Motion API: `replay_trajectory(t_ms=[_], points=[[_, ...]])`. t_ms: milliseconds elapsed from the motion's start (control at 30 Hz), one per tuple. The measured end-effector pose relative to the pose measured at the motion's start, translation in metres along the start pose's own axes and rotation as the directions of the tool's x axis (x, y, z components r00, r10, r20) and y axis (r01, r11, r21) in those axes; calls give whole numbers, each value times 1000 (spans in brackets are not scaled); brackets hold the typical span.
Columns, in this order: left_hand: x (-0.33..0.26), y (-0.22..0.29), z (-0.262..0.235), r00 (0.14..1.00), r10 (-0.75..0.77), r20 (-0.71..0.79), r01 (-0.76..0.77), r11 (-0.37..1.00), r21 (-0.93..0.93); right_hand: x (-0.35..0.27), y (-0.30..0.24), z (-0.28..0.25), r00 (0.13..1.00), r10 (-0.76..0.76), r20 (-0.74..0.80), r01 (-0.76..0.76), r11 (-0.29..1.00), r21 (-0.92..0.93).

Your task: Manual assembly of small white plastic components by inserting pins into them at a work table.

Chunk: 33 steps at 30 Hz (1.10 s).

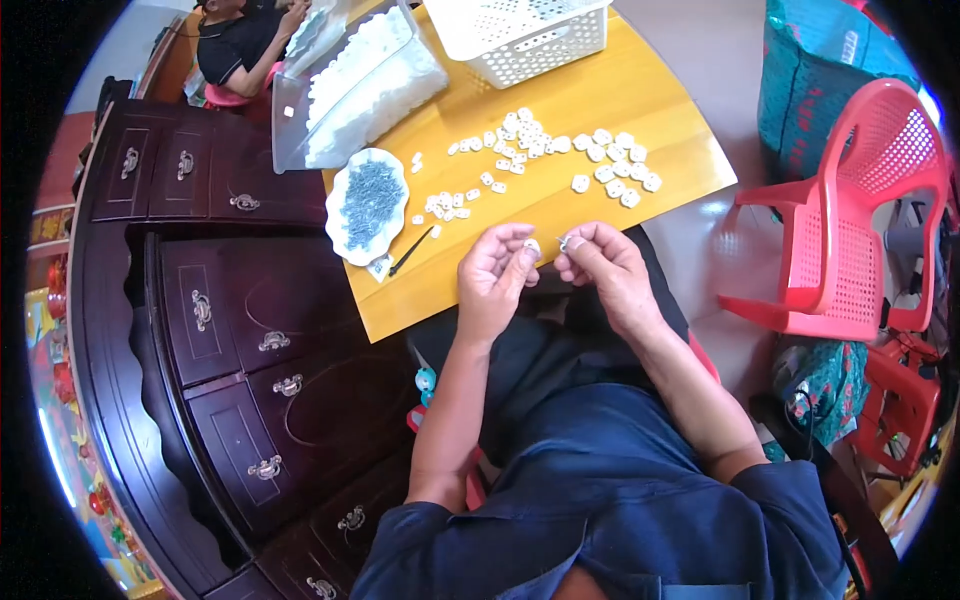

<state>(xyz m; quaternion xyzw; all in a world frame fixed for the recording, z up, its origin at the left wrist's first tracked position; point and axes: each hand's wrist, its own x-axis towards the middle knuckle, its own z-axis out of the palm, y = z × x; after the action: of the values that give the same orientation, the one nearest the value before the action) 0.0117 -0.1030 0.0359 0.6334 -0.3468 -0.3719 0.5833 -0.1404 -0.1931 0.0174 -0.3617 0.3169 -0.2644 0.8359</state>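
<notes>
My left hand (493,283) pinches a small white plastic piece (532,245) between thumb and fingers, just past the table's near edge. Close by on the right, my right hand (614,276) is closed on a small dark metallic part (564,242), too small to name. The two pieces are held apart, facing each other. Beyond my hands, small white plastic pieces (519,130) lie scattered, with larger rounded white pieces (629,198) grouped to the right. A scalloped white dish (336,222) at the left holds many small dark grey parts. Beside it lies a slim black tool (411,251).
On the yellow wooden table (660,100), a clear bin (290,150) full of white pieces and a perforated white basket (550,50) stand at the back. Dark drawers (270,300) adjoin the left; a red plastic chair (830,230) stands right. Another person (235,50) sits far left.
</notes>
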Motion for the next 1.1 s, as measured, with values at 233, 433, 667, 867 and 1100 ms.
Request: replay_trajectory(t_ms=[233, 433, 667, 867, 1100], points=[[0, 1, -3, 999, -6, 40, 6, 1000, 8, -1, 2, -1, 999, -47, 28, 48, 997, -64], [0, 2, -3, 999, -4, 51, 4, 1000, 2, -1, 2, 1, 997, -59, 41, 64, 990, -125], [0, 6, -1, 997, 0, 77, -4, 999, 46, -1, 2, 0, 998, -51, 37, 56, 990, -128], [1, 8, 0, 996, 3, 89, -7, 999, 47, -2, -1, 1, 998, -50, 35, 55, 989, -134], [4, 7, -1, 995, 22, 99, -31, 996, 87, -3, 0, 1, 998, -55, 36, 60, 989, -136]])
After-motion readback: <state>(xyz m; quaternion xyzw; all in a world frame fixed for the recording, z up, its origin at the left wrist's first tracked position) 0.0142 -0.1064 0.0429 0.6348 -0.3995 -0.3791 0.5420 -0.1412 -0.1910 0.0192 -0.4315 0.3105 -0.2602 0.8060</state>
